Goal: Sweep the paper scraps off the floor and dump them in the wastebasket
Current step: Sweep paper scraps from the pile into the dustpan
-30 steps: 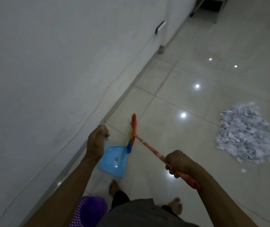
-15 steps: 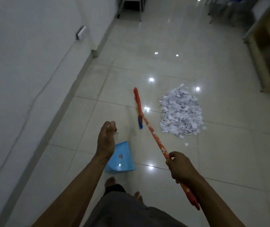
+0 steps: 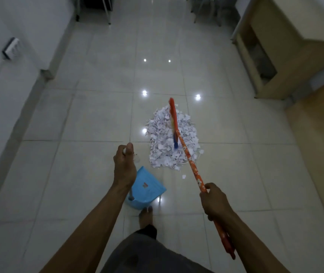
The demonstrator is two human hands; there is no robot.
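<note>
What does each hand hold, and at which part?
Left hand grips the blue dustpan by its handle's top end. Right hand grips the broom on its orange stick, near the upper end.

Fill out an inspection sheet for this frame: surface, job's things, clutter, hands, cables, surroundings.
Surface: glossy tiled floor, with ceiling lights reflected in it.
Job's things: paper scraps heaped in one pile; broom, its head over the pile and blurred; blue dustpan on the near side of the pile, apart from it; wastebasket not in view.
Clutter: one stray scrap just outside the pile.
Hands: left hand grips the dustpan's handle; right hand grips the broom handle.
Cables: nothing seen.
Surroundings: white wall with a socket on the left; wooden cabinet on the right; a bare foot behind the dustpan.
</note>
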